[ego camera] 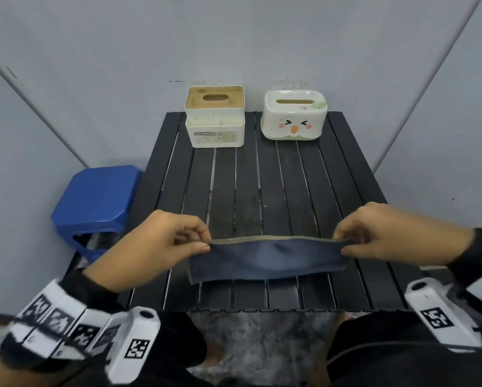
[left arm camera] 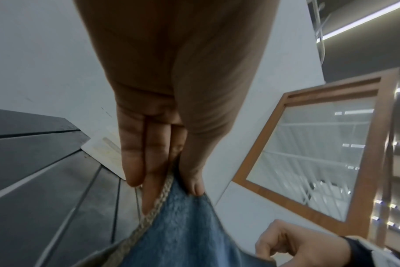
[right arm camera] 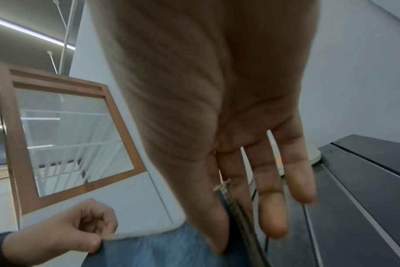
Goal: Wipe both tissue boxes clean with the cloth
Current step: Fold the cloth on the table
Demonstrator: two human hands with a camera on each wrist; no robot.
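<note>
A blue cloth (ego camera: 267,258) with a tan stitched edge is stretched above the near part of the black slatted table (ego camera: 290,177). My left hand (ego camera: 206,243) pinches its left top corner between thumb and fingers. My right hand (ego camera: 339,243) pinches the right top corner. Far back stand two cream tissue boxes: a square one with a wooden lid (ego camera: 215,117) on the left and a rounded one with a duck face (ego camera: 294,115) on the right. The left wrist view shows the cloth (left arm camera: 183,225) under my thumb; the right wrist view shows its hem (right arm camera: 231,200) pinched.
A blue plastic stool (ego camera: 97,202) stands at the table's left side. Grey walls close in behind and on both sides. A wood-framed window (left arm camera: 320,153) shows in the wrist views. Bare table slats lie between the cloth and the boxes.
</note>
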